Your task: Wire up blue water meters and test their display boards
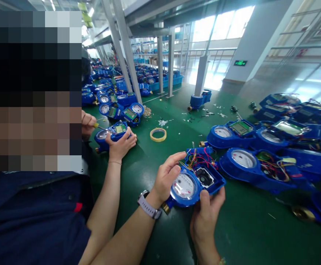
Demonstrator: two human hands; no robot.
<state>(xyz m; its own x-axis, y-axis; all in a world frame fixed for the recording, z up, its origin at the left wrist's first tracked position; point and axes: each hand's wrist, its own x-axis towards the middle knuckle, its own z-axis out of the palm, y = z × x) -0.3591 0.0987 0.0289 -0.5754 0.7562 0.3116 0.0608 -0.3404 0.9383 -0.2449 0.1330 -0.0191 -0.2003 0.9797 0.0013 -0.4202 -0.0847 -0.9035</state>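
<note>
A blue water meter (184, 187) with a round white dial is tilted up over the green table. Its square compartment is open, showing red, yellow and black wires (201, 159) and a black round part in a white frame (204, 177). My left hand (167, 178), with a watch at the wrist, holds the meter's left side, fingers reaching toward the compartment and thumb beside the dial. Low on the right side, my right hand (207, 213) grips the casing, thumb in front and fingers behind. A brass pipe end (166, 208) sticks out at lower left.
Several blue meters (243, 162) crowd the right side, some with display boards. A yellow tape roll (158, 134) lies ahead. At left, a co-worker's hand (121, 145) steadies another meter while the other holds a screwdriver (103, 128). Metal posts (160, 62) stand behind.
</note>
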